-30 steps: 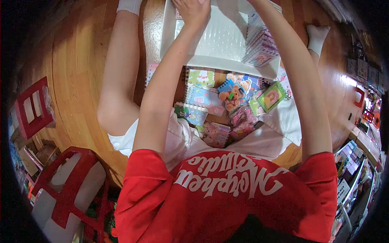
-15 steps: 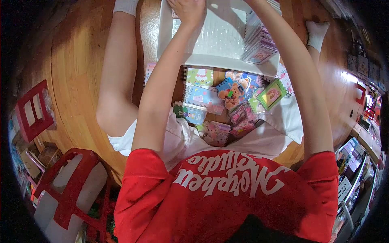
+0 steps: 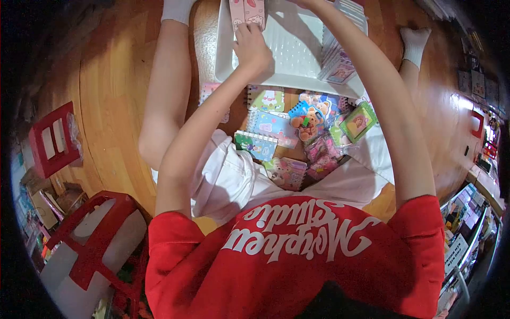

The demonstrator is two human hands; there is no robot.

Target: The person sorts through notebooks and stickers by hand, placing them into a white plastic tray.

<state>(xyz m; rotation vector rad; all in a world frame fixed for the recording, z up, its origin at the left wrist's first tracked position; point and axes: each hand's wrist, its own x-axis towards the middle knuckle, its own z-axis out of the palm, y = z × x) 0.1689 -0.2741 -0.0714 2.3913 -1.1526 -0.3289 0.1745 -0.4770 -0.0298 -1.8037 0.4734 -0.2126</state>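
My left hand (image 3: 252, 50) reaches into the left side of a white plastic basket (image 3: 297, 81). Its fingers are stretched out, with the tips on the lower end of two pink printed booklets (image 3: 247, 11) lying side by side. My right hand (image 3: 304, 2) is at the top edge of the view above the basket; its fingers are cut off, so whatever it touches is hidden. Along the basket's right side stands a row of purple-pink packs (image 3: 338, 66), partly behind my right forearm.
Between my legs lie several small spiral notebooks (image 3: 272, 126), a bear-shaped notebook (image 3: 309, 125), a green-framed pack (image 3: 357, 123) and a pink wrapped pack (image 3: 323, 154). Red-and-white plastic chair-like pieces (image 3: 98, 234) stand at lower left. Cluttered shelves (image 3: 462, 228) line the right.
My left hand has drawn back toward me, uncovering the pink booklets. The basket now appears slightly further right and lower in view. My right hand has moved slightly left at the top edge.
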